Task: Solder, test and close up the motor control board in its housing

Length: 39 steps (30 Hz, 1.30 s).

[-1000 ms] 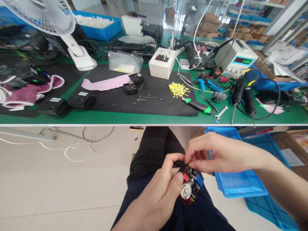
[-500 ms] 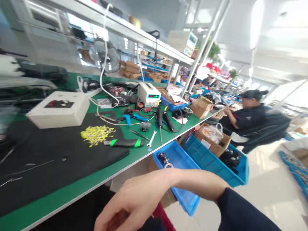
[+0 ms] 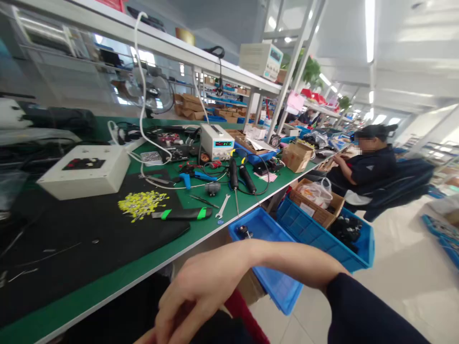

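My right hand (image 3: 195, 289) is at the bottom middle, below the bench's front edge, back upward and fingers bent down. Its fingers are closed, and whatever they hold is hidden. A sliver of skin (image 3: 146, 337) at the bottom edge beside its fingertips seems to belong to my left hand, whose fingers are out of sight. On the bench above lie a green-and-black utility knife (image 3: 186, 214), a wrench (image 3: 223, 206) and a pile of small yellow-tipped parts (image 3: 141, 204). Two black-handled soldering irons (image 3: 234, 174) lie further back.
A white box (image 3: 88, 179) sits on the black mat (image 3: 89, 224) at left; a lit power supply (image 3: 217, 142) stands behind. Under my right forearm is a blue tray (image 3: 265, 224), beside a blue crate (image 3: 315, 236). A seated co-worker (image 3: 373, 162) is at right.
The view has shifted slightly and become sharper. My right hand sits a little further right in the picture, and a bit of skin now shows beside its fingertips. The bench things have not moved.
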Tool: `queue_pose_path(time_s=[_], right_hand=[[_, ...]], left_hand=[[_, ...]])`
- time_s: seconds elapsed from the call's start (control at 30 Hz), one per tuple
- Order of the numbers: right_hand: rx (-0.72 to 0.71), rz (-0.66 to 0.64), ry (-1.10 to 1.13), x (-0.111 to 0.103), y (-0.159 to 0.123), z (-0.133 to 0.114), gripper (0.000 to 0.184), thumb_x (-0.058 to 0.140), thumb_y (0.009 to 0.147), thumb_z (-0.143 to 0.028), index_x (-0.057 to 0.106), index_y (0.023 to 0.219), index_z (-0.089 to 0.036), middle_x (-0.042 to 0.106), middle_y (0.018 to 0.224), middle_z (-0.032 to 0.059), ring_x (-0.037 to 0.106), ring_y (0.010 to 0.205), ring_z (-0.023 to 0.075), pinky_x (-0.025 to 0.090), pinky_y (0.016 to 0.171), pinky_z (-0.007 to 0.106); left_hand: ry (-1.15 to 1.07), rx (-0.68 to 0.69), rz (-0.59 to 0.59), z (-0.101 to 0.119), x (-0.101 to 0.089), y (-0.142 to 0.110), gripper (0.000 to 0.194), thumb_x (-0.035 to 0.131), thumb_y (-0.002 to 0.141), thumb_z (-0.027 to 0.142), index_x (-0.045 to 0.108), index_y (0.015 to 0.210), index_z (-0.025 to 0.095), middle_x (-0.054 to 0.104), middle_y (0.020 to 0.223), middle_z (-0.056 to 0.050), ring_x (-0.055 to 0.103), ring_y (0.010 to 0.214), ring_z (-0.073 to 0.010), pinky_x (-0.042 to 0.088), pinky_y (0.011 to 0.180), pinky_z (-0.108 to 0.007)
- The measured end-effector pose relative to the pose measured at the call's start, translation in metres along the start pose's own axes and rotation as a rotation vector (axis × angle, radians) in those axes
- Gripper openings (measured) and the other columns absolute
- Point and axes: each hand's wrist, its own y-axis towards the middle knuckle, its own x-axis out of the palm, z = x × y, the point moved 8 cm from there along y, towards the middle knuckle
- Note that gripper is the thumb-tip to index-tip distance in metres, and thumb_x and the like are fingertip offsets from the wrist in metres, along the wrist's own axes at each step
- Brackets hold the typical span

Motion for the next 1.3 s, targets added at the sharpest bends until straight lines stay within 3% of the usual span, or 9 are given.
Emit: queue_pose_path(time_s=[0.07,0.13,0.2,0.27,0.37,0.53,0.83,1.13,1.3], right_hand=[[-0.027,0.004,-0.115,0.001,-0.005,-0.01,0.034,0.064,0.106,-0.038,0.077,0.114,-0.007,0.072,0.109,0.0072,0.067,0.098,0.0148,0.047,0.085,0.017],[-0.021,0.103,-0.177,-0.002,-0.01,-0.016,0.036,0.069,0.105,-0.042,0.078,0.109,-0.007,0.072,0.1,0.0058,0.066,0.086,0.0121,0.046,0.076,0.017],[-0.004,0.204,-0.183,-0.005,-0.016,-0.021,0.026,0.071,0.104,-0.037,0.078,0.109,-0.012,0.072,0.097,0.003,0.065,0.085,0.0105,0.044,0.074,0.017],[0.021,0.253,-0.172,-0.005,-0.021,-0.024,0.019,0.071,0.104,-0.03,0.078,0.107,-0.013,0.071,0.093,0.0015,0.064,0.08,0.0096,0.044,0.072,0.018],[0.058,0.28,-0.192,-0.002,-0.025,-0.029,0.016,0.069,0.106,-0.027,0.078,0.107,-0.014,0.071,0.094,0.0007,0.064,0.081,0.0093,0.044,0.075,0.018],[0.102,0.304,-0.218,0.0,-0.027,-0.034,0.018,0.064,0.107,-0.022,0.077,0.12,-0.018,0.073,0.103,0.0005,0.065,0.091,0.0103,0.045,0.082,0.019],[0.168,0.385,-0.159,0.002,-0.03,-0.032,0.031,0.066,0.101,-0.013,0.074,0.127,-0.026,0.073,0.108,-0.003,0.067,0.092,0.0105,0.047,0.081,0.019],[0.269,0.421,0.032,0.006,-0.032,-0.01,0.022,0.067,0.1,-0.021,0.072,0.121,-0.023,0.073,0.096,-0.0024,0.066,0.08,0.012,0.05,0.069,0.019],[0.286,0.445,0.204,0.013,-0.031,0.003,0.018,0.065,0.1,-0.022,0.071,0.117,-0.023,0.073,0.098,-0.0011,0.064,0.08,0.0127,0.05,0.069,0.021]], left_hand=[[-0.01,-0.089,0.063,-0.017,-0.019,-0.037,0.07,0.055,0.088,0.074,0.054,0.148,0.038,0.072,0.064,0.0,0.072,0.059,-0.0335,0.06,0.048,-0.044],[-0.028,-0.174,0.137,-0.026,-0.038,-0.082,0.066,0.045,0.096,0.073,0.049,0.149,0.032,0.076,0.073,-0.002,0.071,0.059,-0.0276,0.061,0.056,-0.039],[-0.08,-0.22,0.146,-0.021,-0.044,-0.117,0.063,0.041,0.102,0.069,0.041,0.15,0.027,0.08,0.095,-0.007,0.074,0.074,-0.0251,0.06,0.066,-0.034],[-0.112,-0.211,0.094,-0.01,-0.041,-0.133,0.057,0.039,0.106,0.063,0.04,0.147,0.025,0.079,0.106,-0.009,0.074,0.088,-0.0253,0.058,0.078,-0.035],[-0.112,-0.202,0.079,-0.002,-0.04,-0.134,0.05,0.038,0.109,0.056,0.039,0.147,0.024,0.077,0.108,-0.009,0.071,0.091,-0.0237,0.053,0.085,-0.036],[-0.176,-0.169,0.108,-0.008,-0.042,-0.133,0.049,0.039,0.109,0.055,0.041,0.146,0.023,0.076,0.113,-0.012,0.07,0.098,-0.0255,0.052,0.089,-0.039],[-0.284,-0.063,0.267,-0.01,-0.048,-0.139,0.053,0.047,0.106,0.059,0.045,0.143,0.021,0.078,0.108,-0.011,0.071,0.09,-0.0238,0.054,0.086,-0.036],[-0.433,-0.134,0.419,-0.023,-0.053,-0.149,0.056,0.051,0.104,0.061,0.041,0.145,0.024,0.077,0.121,-0.012,0.075,0.103,-0.0277,0.056,0.087,-0.035],[-0.474,-0.114,0.477,-0.027,-0.055,-0.149,0.054,0.056,0.102,0.058,0.046,0.142,0.023,0.078,0.118,-0.013,0.077,0.092,-0.0261,0.059,0.081,-0.035]])
